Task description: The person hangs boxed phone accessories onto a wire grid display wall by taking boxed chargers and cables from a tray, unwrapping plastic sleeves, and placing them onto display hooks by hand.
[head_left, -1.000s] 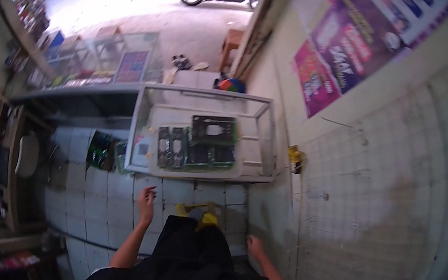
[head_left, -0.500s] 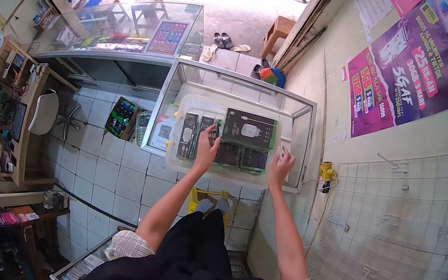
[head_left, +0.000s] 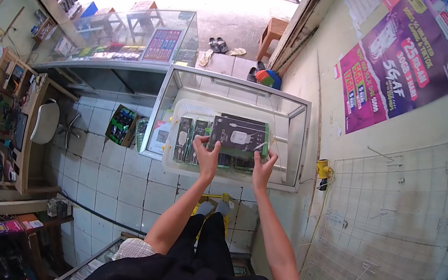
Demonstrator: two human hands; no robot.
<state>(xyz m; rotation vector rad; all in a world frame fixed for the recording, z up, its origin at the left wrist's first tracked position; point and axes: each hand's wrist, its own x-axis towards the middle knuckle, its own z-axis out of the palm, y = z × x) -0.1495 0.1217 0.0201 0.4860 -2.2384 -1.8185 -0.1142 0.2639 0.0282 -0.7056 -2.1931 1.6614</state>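
A black charger box [head_left: 239, 133], with a white plug and cable pictured on it, lies tilted between my hands, above the other boxes. My left hand [head_left: 207, 158] grips its lower left corner with bent fingers. At the lower right corner, my right hand [head_left: 263, 169] has thumb and fingers closed on the edge. A small pale sliver shows by the right fingertips; I cannot make out what it is. Under and beside the box, a clear plastic tub [head_left: 169, 162] holds several similar dark boxes [head_left: 184, 134], partly hidden by the held one.
The tub rests on a glass display case [head_left: 299, 145]. Another glass counter [head_left: 105, 44] stands at the left. On the floor are a carton of dark packets [head_left: 122, 125] and a white chair [head_left: 46, 121]. A wire rack [head_left: 391, 223] lines the right wall.
The hands have come closer together and now grip the charger box, which sits slightly lower and tilted. Before, the left fingers were at its left edge and the right hand was off its right side.
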